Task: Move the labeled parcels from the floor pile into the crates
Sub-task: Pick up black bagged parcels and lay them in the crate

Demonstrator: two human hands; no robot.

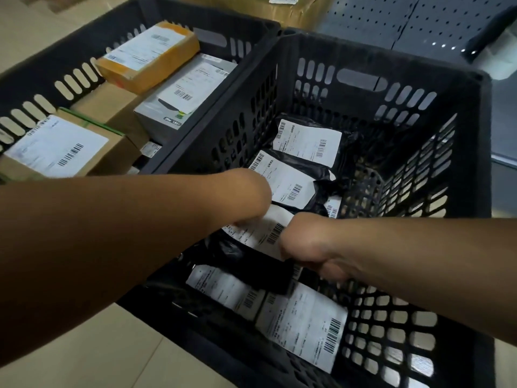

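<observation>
Reaching into the right-hand black crate, both hands are on 1 black poly-bag parcel with a white shipping label. From where I'm watching, the left hand is bent down at the wrist, so its fingers are tucked out of sight under it; can't tell how far they're curled, only that the hand sits right on the label's upper-left end. The right hand is knuckles-up and curled tight, gripping the parcel's other end right at the barcode. So the parcel sits between the 2 hands, just inside the crate's near half, above the stuff already in there.

Its long axis runs roughly left to right across the crate, tilted a bit, with the label facing up and the barcode end toward the right hand.

Under and around it are more black bagged parcels, 2 toward the far side and 2 labels near the front wall. The left crate holds cardboard boxes, a yellow one and a grey one.
</observation>
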